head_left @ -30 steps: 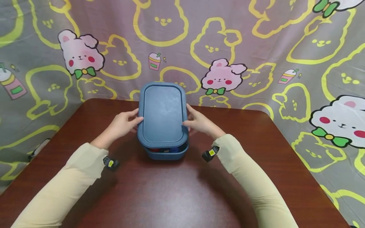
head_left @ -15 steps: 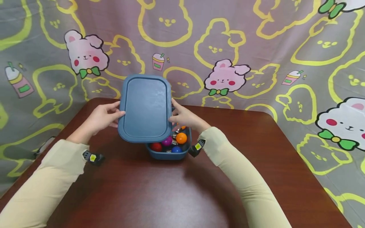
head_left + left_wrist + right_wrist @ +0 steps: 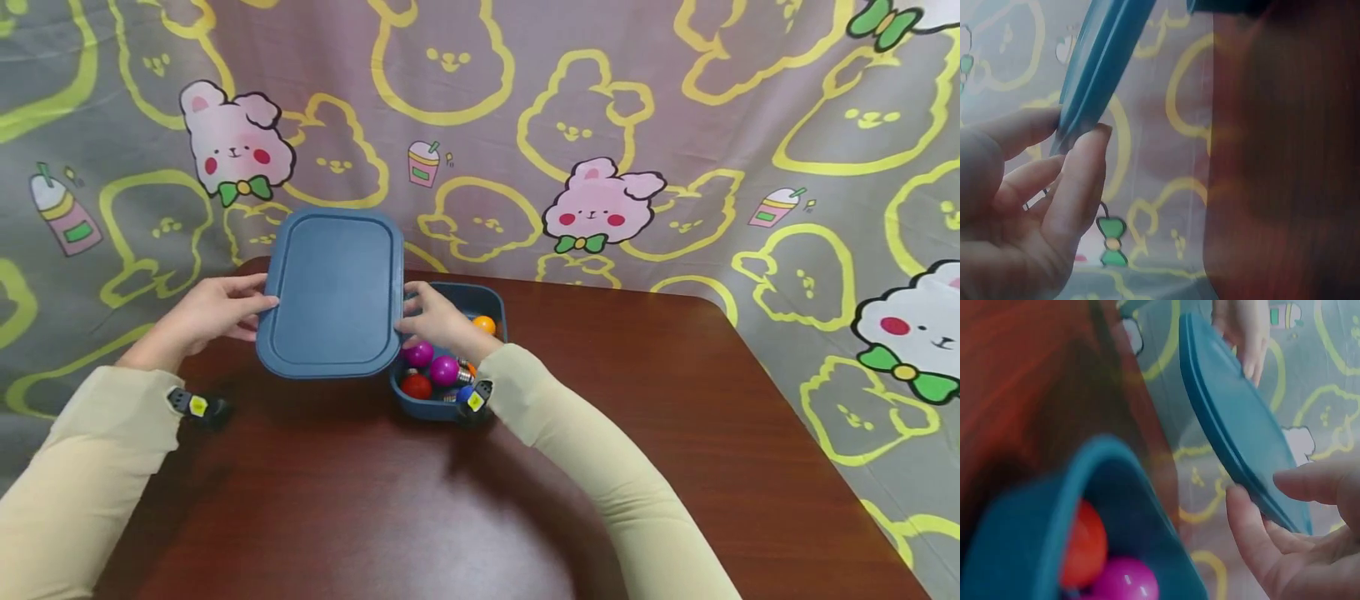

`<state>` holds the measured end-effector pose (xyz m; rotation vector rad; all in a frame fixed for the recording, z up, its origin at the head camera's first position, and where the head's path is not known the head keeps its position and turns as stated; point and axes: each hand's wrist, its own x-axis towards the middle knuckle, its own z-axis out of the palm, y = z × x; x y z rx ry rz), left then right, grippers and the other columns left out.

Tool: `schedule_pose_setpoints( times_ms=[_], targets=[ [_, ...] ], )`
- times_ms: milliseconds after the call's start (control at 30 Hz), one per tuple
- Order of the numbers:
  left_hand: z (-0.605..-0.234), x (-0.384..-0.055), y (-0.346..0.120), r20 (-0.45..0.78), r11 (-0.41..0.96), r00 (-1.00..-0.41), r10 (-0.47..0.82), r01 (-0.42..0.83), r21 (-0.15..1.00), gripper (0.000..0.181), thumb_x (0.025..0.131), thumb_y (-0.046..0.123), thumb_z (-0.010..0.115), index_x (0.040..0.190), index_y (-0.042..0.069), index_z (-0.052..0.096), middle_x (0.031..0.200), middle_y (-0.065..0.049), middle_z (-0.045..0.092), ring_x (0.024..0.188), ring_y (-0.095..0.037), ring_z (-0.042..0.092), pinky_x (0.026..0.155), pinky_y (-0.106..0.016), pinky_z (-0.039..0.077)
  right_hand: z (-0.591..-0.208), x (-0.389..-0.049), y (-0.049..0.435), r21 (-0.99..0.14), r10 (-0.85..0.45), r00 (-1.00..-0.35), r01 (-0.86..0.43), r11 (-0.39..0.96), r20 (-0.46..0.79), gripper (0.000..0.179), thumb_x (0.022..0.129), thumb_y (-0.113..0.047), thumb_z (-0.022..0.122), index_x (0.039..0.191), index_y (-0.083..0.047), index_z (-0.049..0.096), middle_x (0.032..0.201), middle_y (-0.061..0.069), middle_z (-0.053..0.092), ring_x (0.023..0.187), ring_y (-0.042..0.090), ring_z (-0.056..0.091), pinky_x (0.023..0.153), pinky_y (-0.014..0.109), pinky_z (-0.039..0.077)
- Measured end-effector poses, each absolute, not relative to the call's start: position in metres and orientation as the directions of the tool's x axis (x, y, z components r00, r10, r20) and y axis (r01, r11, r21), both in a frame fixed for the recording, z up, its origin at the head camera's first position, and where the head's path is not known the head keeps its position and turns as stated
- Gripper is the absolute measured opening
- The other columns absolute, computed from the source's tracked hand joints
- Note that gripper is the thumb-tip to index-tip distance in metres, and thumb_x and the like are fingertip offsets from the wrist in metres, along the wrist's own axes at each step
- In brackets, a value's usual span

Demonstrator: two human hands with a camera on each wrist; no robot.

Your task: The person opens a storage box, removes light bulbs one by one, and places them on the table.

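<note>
A blue-grey rectangular lid (image 3: 333,292) is held tilted in the air, left of an uncovered box (image 3: 427,411) of the same colour. My left hand (image 3: 210,315) pinches its left edge between thumb and fingers; the left wrist view shows this grip on the lid edge (image 3: 1104,59) closely. At the opposite edge, my right hand (image 3: 442,321) pinches the lid too, reaching across above the box. Inside the box lie small coloured bulbs with screw bases: a red bulb (image 3: 416,385), a purple bulb (image 3: 444,370), an orange bulb (image 3: 483,324) and others. The right forearm and hand hide part of them.
The box stands on a dark red-brown table (image 3: 600,400), toward its back edge. Behind the table hangs a grey curtain (image 3: 480,108) with yellow outlines and rabbit faces. A black wrist camera (image 3: 197,406) sits on each sleeve.
The lid has come off the box and moved left in both hands. The coloured bulbs inside have come into view. The box stays in place on the table.
</note>
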<state>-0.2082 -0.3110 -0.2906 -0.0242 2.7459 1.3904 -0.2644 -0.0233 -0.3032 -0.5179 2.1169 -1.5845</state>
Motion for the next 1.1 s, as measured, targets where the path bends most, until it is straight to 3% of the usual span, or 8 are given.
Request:
schedule_pose_setpoints(
  times_ms=[167, 333, 500, 667, 900, 1100],
  targets=[
    [-0.297, -0.212, -0.329, -0.131, 0.580, -0.991, 0.035, -0.087, 0.810, 0.073, 0.092, 0.032, 0.056, 0.142, -0.008, 0.020, 0.092, -0.011, 0.066, 0.072, -0.014, 0.064, 0.068, -0.038, 0.054, -0.309, -0.255, -0.036, -0.959, -0.540, -0.828, -0.011, 0.284, -0.151, 0.064, 0.088, -0.003, 0.061, 0.142, -0.004, 0.028, 0.135, 0.016, 0.041, 0.083, 0.023, 0.063, 0.077, 0.031, 0.051],
    [-0.308, -0.213, -0.348, -0.189, 0.584, -0.980, 0.069, -0.113, 0.804, 0.076, 0.093, 0.032, 0.055, 0.141, -0.011, 0.015, 0.095, -0.015, 0.066, 0.077, -0.018, 0.065, 0.069, -0.039, 0.054, -0.317, -0.239, -0.049, -0.941, -0.542, -0.822, -0.023, 0.337, -0.174, 0.069, 0.086, -0.016, 0.066, 0.144, -0.007, 0.029, 0.143, 0.009, 0.035, 0.087, 0.016, 0.063, 0.090, 0.031, 0.044],
    [-0.319, -0.215, -0.362, -0.244, 0.601, -0.966, 0.082, -0.147, 0.786, 0.077, 0.093, 0.030, 0.055, 0.139, -0.015, 0.013, 0.093, -0.014, 0.066, 0.078, -0.021, 0.066, 0.069, -0.041, 0.053, -0.325, -0.222, -0.063, -0.939, -0.531, -0.825, 0.000, 0.344, -0.194, 0.069, 0.086, -0.020, 0.066, 0.144, -0.009, 0.031, 0.143, 0.005, 0.035, 0.111, 0.019, 0.053, 0.097, 0.036, 0.038],
    [-0.329, -0.218, -0.369, -0.283, 0.620, -0.951, 0.124, -0.148, 0.770, 0.074, 0.094, 0.026, 0.053, 0.138, -0.017, 0.010, 0.099, -0.022, 0.063, 0.081, -0.025, 0.065, 0.069, -0.041, 0.053, -0.335, -0.211, -0.078, -0.942, -0.488, -0.855, 0.004, 0.335, -0.177, 0.068, 0.084, -0.019, 0.067, 0.142, -0.007, 0.033, 0.142, 0.004, 0.036, 0.127, 0.017, 0.034, 0.097, 0.032, 0.036],
    [-0.345, -0.224, -0.367, -0.380, 0.628, -0.912, 0.152, -0.208, 0.750, 0.065, 0.095, 0.010, 0.045, 0.135, -0.021, 0.005, 0.114, -0.038, 0.050, 0.093, -0.037, 0.061, 0.071, -0.045, 0.052, -0.358, -0.202, -0.094, -0.951, -0.436, -0.881, 0.048, 0.305, -0.184, 0.065, 0.083, -0.014, 0.067, 0.141, -0.009, 0.037, 0.139, 0.002, 0.040, 0.124, 0.017, 0.038, 0.095, 0.031, 0.038],
    [-0.353, -0.229, -0.362, -0.446, 0.673, -0.887, 0.122, -0.257, 0.694, 0.062, 0.094, 0.009, 0.042, 0.133, -0.022, 0.006, 0.127, -0.046, 0.028, 0.112, -0.055, 0.040, 0.074, -0.046, 0.051, -0.374, -0.199, -0.105, -0.959, -0.359, -0.915, 0.085, 0.272, -0.183, 0.063, 0.081, -0.010, 0.067, 0.138, -0.006, 0.040, 0.137, 0.006, 0.043, 0.122, 0.019, 0.040, 0.096, 0.031, 0.036]
  ],
)
